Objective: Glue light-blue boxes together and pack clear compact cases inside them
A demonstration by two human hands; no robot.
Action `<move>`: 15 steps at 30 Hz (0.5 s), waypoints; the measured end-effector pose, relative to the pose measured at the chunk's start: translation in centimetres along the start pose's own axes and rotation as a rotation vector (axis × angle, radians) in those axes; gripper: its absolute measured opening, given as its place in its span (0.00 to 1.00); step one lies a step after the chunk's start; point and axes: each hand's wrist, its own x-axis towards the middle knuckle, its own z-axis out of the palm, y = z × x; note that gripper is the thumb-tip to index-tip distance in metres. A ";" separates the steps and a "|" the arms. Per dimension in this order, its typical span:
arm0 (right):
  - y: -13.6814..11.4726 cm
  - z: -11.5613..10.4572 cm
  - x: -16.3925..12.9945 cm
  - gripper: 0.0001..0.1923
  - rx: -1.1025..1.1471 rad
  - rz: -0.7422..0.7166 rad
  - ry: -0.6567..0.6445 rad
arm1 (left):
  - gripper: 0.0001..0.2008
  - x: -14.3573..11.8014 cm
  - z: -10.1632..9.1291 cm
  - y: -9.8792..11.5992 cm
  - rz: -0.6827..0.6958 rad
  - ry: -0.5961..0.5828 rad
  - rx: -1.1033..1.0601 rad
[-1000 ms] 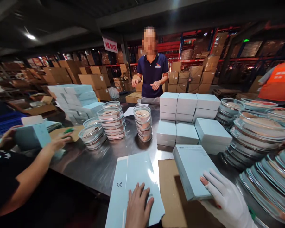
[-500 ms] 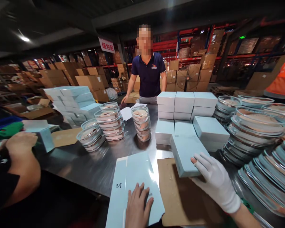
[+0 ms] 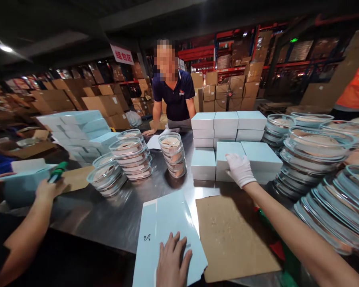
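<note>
My left hand lies flat with fingers spread on a light-blue flattened carton that bears a handwritten mark. In my right hand, which wears a white glove, is the front right corner of a light-blue box. The fingers curl over its top edge. That box stands on the metal table between two similar boxes, with stacked boxes behind it. A brown cardboard sheet lies beneath my right forearm, beside the flattened carton.
Stacks of clear round containers stand mid-table, with taller stacks at right. A co-worker's hands hold an open blue box and a green tool at left. Another person leans on the far edge. A green-and-red object lies partly hidden.
My right hand has moved forward with the box, which now stands in the front row. My left hand stays in place. The person opposite has leaned down.
</note>
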 end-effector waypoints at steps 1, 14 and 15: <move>0.2 0.5 0.0 0.34 -0.006 0.012 -0.009 | 0.24 0.0 0.1 -0.2 0.003 0.002 0.002; 1.2 1.9 1.9 0.38 -0.040 0.126 -0.105 | 0.24 -0.3 0.1 -0.5 0.018 0.059 -0.020; 1.3 1.7 1.5 0.38 -0.043 0.131 -0.093 | 0.24 -0.3 0.0 -0.5 0.016 0.050 -0.023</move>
